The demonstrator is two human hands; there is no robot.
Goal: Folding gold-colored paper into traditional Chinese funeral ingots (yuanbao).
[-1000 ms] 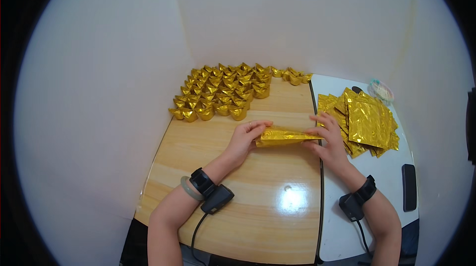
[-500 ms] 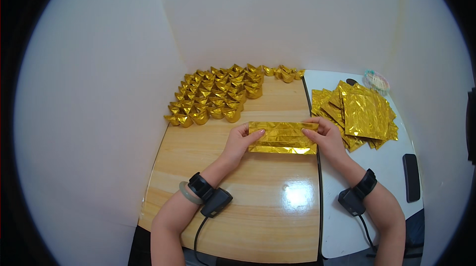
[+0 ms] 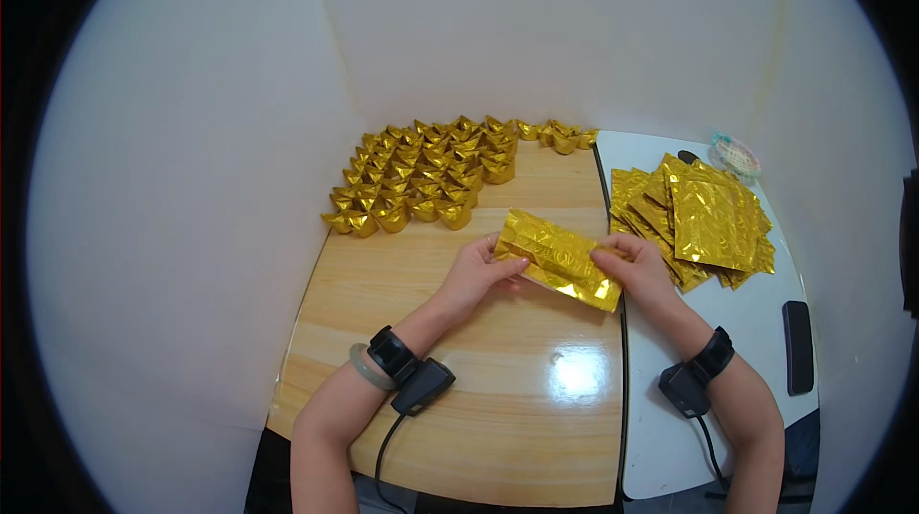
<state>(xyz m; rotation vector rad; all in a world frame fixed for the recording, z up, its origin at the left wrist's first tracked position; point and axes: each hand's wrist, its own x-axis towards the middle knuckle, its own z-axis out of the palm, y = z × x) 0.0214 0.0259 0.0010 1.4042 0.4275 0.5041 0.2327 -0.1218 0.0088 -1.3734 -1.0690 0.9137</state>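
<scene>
A creased rectangle of gold foil paper [image 3: 557,260] is held above the wooden table, tilted down toward the right. My left hand [image 3: 485,272] pinches its left end, thumb on top and fingers partly hidden beneath. My right hand [image 3: 635,268] grips the right end between thumb and fingers. At the far left of the table stand rows of folded gold foil ingots [image 3: 421,169], with a smaller group [image 3: 563,136] at the back edge. To the right of my right hand lies an untidy pile of flat gold foil sheets [image 3: 713,222].
The wooden table [image 3: 431,428] meets a white table [image 3: 670,461] along a dark seam. A black phone-like slab [image 3: 797,347] lies at the right. Behind the pile are a pale woven coil [image 3: 735,158] and a small dark object [image 3: 687,157]. White walls enclose the back and sides.
The foil paper, level before, has turned so its right end is lower and nearer me. My left hand has moved slightly right, and my right thumb has shifted along the foil.
</scene>
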